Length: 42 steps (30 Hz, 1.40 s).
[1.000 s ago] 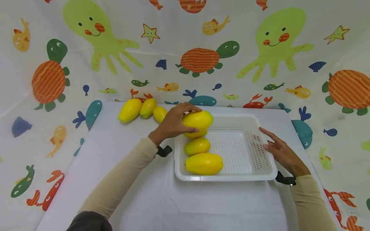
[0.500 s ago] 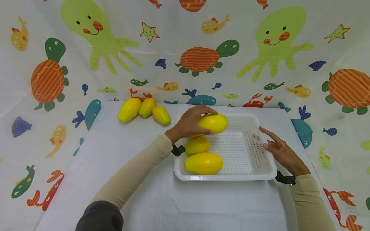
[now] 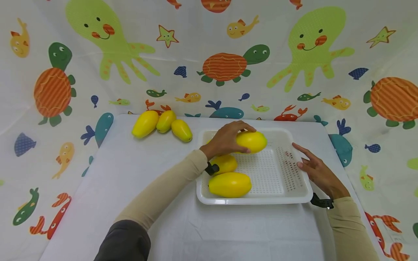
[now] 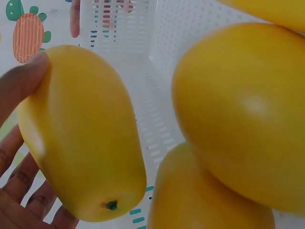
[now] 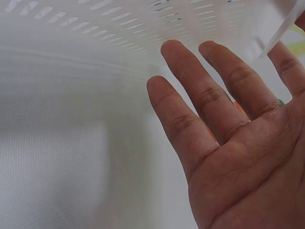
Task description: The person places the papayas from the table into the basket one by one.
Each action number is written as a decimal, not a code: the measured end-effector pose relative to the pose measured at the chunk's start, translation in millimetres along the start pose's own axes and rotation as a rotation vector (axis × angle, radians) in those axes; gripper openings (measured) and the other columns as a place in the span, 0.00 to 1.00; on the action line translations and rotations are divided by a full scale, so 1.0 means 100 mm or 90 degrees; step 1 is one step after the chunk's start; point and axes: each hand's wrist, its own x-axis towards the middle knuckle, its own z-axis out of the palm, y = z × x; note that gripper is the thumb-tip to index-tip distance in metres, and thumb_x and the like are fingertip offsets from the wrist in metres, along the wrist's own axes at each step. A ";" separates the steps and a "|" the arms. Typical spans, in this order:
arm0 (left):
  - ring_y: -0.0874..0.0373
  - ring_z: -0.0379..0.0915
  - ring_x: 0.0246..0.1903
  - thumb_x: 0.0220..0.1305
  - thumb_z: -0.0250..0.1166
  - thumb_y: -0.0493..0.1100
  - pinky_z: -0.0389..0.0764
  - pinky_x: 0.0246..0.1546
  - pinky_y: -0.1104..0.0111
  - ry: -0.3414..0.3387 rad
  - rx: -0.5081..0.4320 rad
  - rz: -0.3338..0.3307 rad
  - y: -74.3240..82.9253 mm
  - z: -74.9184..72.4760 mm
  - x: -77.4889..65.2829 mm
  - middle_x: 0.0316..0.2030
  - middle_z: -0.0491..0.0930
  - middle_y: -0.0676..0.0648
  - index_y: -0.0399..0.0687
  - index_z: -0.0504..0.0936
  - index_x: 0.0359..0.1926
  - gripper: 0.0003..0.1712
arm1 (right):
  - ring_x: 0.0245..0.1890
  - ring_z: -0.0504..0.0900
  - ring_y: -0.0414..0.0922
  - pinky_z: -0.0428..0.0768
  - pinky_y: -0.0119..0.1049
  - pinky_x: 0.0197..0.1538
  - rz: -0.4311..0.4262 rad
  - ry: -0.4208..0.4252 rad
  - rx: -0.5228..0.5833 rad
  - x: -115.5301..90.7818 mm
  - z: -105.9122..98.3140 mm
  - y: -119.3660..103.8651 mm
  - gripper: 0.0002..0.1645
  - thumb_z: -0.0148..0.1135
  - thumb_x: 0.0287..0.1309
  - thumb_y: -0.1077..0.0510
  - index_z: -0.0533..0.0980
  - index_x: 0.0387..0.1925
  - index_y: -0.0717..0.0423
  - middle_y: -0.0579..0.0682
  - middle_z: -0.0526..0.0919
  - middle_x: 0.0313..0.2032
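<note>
My left hand grips a large yellow papaya from its left end, over the far part of a white perforated basket. In the left wrist view, the thumb and fingers wrap one side of this papaya, and its stem scar faces the camera. Along the basket's left side lie a smaller papaya and a larger papaya. Another papaya shows low in the left wrist view, mostly hidden by the hand in the head view. My right hand touches the basket's right rim with extended fingers.
Three more papayas stand grouped at the table's back left: a large papaya, a small papaya and another small papaya. A white cloth covers the table. Behind hangs a curtain printed with sea animals.
My left hand has carried the gripped papaya rightward over the basket, away from the small papaya at the back left. The right hand stays at the basket's right rim.
</note>
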 end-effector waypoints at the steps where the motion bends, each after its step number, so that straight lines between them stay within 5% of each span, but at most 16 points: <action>1: 0.56 0.74 0.64 0.56 0.83 0.53 0.76 0.69 0.63 0.001 -0.005 -0.001 0.00 0.01 0.01 0.66 0.80 0.54 0.57 0.81 0.68 0.39 | 0.67 0.81 0.59 0.87 0.61 0.57 -0.001 -0.001 0.001 0.00 0.00 0.00 0.43 0.55 0.80 0.45 0.46 0.83 0.15 0.63 0.56 0.83; 5: 0.56 0.74 0.64 0.57 0.83 0.52 0.76 0.68 0.65 -0.004 -0.023 -0.005 -0.02 0.05 0.07 0.66 0.80 0.54 0.56 0.81 0.68 0.38 | 0.64 0.84 0.54 0.88 0.58 0.56 -0.006 0.001 0.000 0.00 -0.01 0.01 0.43 0.55 0.80 0.45 0.46 0.83 0.16 0.65 0.58 0.82; 12: 0.56 0.74 0.63 0.58 0.83 0.51 0.76 0.69 0.65 -0.026 -0.026 -0.013 0.00 0.19 0.18 0.65 0.80 0.53 0.56 0.81 0.68 0.37 | 0.71 0.73 0.73 0.87 0.62 0.57 0.012 0.006 0.009 0.01 0.00 0.01 0.43 0.56 0.79 0.43 0.46 0.82 0.14 0.63 0.53 0.83; 15: 0.56 0.74 0.62 0.58 0.83 0.50 0.76 0.68 0.67 -0.032 -0.023 -0.003 0.00 0.24 0.23 0.64 0.81 0.53 0.55 0.81 0.67 0.37 | 0.71 0.73 0.73 0.86 0.62 0.58 0.012 0.007 0.010 0.01 0.00 0.02 0.43 0.56 0.79 0.43 0.46 0.82 0.13 0.64 0.53 0.84; 21: 0.57 0.73 0.61 0.58 0.83 0.50 0.76 0.67 0.67 -0.052 0.010 -0.012 -0.02 0.36 0.30 0.63 0.81 0.54 0.56 0.81 0.67 0.36 | 0.69 0.76 0.68 0.86 0.61 0.58 0.010 0.008 0.009 0.00 0.00 0.01 0.43 0.56 0.79 0.44 0.46 0.83 0.14 0.64 0.54 0.83; 30: 0.57 0.73 0.61 0.59 0.82 0.51 0.76 0.70 0.66 -0.065 0.054 -0.033 0.00 0.47 0.31 0.63 0.81 0.52 0.56 0.80 0.67 0.37 | 0.58 0.86 0.44 0.88 0.55 0.57 -0.012 0.004 0.028 0.00 -0.02 0.04 0.42 0.56 0.80 0.47 0.48 0.84 0.18 0.66 0.61 0.80; 42: 0.55 0.74 0.63 0.60 0.81 0.54 0.76 0.71 0.64 -0.086 0.164 -0.033 0.02 0.52 0.31 0.68 0.80 0.51 0.53 0.79 0.70 0.39 | 0.62 0.85 0.51 0.87 0.58 0.58 -0.015 0.001 0.027 0.01 0.00 0.04 0.43 0.56 0.80 0.47 0.48 0.84 0.18 0.65 0.59 0.81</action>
